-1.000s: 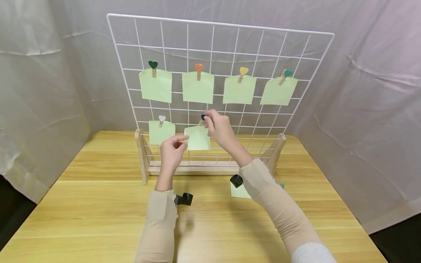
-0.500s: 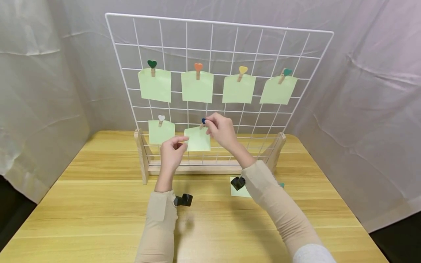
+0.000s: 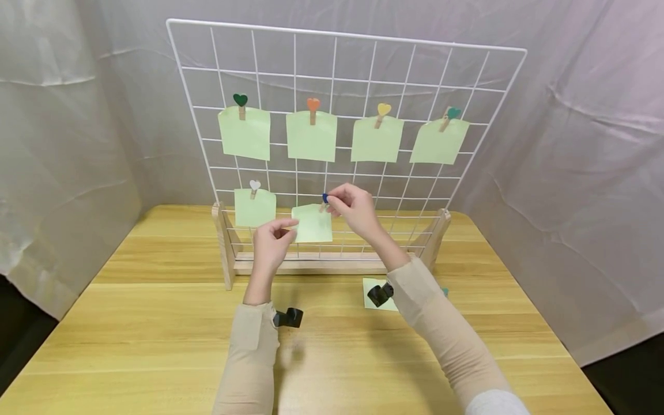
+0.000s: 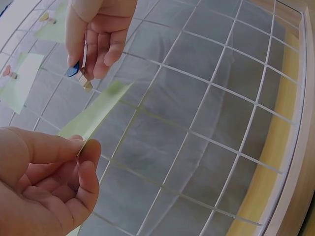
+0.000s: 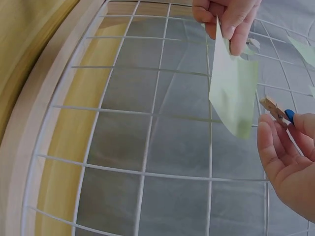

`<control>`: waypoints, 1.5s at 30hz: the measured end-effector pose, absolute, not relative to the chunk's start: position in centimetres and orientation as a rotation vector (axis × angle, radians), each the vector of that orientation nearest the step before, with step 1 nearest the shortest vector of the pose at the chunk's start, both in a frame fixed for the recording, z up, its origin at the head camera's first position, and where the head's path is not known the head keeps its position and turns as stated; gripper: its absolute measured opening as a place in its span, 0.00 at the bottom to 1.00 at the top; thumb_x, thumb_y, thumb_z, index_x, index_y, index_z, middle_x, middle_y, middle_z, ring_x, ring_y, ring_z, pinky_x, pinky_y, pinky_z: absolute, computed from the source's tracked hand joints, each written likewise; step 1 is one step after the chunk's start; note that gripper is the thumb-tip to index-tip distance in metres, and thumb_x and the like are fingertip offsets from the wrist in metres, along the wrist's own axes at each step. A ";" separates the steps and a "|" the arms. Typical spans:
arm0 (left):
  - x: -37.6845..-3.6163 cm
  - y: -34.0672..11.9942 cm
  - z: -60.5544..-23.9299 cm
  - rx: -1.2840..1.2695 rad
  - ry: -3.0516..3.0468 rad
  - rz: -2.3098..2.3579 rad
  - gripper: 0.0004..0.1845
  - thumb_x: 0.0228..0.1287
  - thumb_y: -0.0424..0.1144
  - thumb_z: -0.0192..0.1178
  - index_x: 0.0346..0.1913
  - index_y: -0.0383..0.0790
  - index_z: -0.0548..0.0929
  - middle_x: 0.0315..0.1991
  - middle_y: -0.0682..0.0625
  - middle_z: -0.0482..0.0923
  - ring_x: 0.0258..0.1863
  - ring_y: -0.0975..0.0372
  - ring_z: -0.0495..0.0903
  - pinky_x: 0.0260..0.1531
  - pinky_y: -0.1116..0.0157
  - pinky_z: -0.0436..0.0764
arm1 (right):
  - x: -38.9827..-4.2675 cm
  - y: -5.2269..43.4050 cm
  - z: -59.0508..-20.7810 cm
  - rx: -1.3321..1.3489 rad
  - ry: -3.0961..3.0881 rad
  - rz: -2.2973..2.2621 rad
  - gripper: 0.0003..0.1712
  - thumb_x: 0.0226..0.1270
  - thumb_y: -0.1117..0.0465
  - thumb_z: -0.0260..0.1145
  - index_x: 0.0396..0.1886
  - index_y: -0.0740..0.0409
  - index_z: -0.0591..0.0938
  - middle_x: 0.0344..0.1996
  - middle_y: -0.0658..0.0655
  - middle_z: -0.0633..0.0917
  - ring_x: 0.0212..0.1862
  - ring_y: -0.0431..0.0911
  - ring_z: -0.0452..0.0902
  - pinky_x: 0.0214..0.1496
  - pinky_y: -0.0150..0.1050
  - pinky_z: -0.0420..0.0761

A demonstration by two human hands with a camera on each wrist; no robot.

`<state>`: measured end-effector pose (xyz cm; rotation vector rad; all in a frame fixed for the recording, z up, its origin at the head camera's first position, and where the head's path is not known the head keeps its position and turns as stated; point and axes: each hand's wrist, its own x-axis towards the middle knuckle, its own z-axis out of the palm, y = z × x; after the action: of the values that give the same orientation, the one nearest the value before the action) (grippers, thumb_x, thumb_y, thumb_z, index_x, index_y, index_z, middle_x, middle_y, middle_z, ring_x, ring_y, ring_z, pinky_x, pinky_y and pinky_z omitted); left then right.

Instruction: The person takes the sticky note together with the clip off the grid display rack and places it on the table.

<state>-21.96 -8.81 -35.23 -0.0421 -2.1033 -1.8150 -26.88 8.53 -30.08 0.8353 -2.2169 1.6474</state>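
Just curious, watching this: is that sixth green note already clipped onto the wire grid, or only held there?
Only held. The left hand pinches the note; the blue-heart peg, in the right hand, is beside it, not on it.

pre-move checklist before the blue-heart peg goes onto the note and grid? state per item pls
1. Left hand pinches the loose green note at its left edge: ok.
2. Right hand holds the blue-heart peg by its top: ok.
3. Peg jaws over the note's top edge: not ok; in the right wrist view the peg tip is apart from the paper.
4. Note level with its neighbour, the white-heart note: cannot tell.
5. Note flat against the wire grid: not ok; the wrist views show it held away from the wires.
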 end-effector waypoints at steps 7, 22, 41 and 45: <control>-21.9 -8.8 -35.7 -0.038 -2.141 -1.818 0.09 0.53 0.24 0.59 0.38 0.31 0.83 0.35 0.41 0.79 0.24 0.63 0.73 0.21 0.72 0.71 | -26.6 8.9 -30.7 0.810 -2.186 1.718 0.07 0.61 0.71 0.57 0.33 0.75 0.76 0.27 0.67 0.81 0.31 0.57 0.77 0.36 0.49 0.78; -21.8 -8.4 -37.0 -0.053 -2.203 -1.850 0.09 0.51 0.24 0.59 0.37 0.30 0.83 0.36 0.41 0.78 0.25 0.61 0.75 0.22 0.71 0.73 | -26.0 9.6 -31.6 0.728 -2.168 1.846 0.07 0.60 0.73 0.57 0.33 0.78 0.76 0.28 0.69 0.79 0.32 0.64 0.74 0.36 0.43 0.79; -21.9 -7.7 -38.8 -0.036 -2.255 -1.897 0.09 0.50 0.24 0.59 0.36 0.30 0.82 0.31 0.42 0.78 0.21 0.62 0.75 0.17 0.72 0.69 | -26.6 11.1 -34.3 0.655 -2.111 2.061 0.09 0.61 0.72 0.57 0.35 0.80 0.74 0.25 0.60 0.80 0.26 0.42 0.78 0.34 0.39 0.80; -21.8 -7.6 -39.0 -0.036 -2.266 -1.886 0.08 0.50 0.23 0.59 0.36 0.30 0.83 0.32 0.42 0.79 0.21 0.62 0.75 0.18 0.71 0.71 | -26.5 11.4 -34.7 0.627 -2.101 2.106 0.09 0.61 0.73 0.56 0.35 0.80 0.73 0.23 0.55 0.80 0.25 0.43 0.77 0.32 0.36 0.80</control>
<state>-21.83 -7.62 -39.04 -0.0364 -2.2659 -1.8864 -26.53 11.41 -34.68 0.6268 -2.1012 2.1055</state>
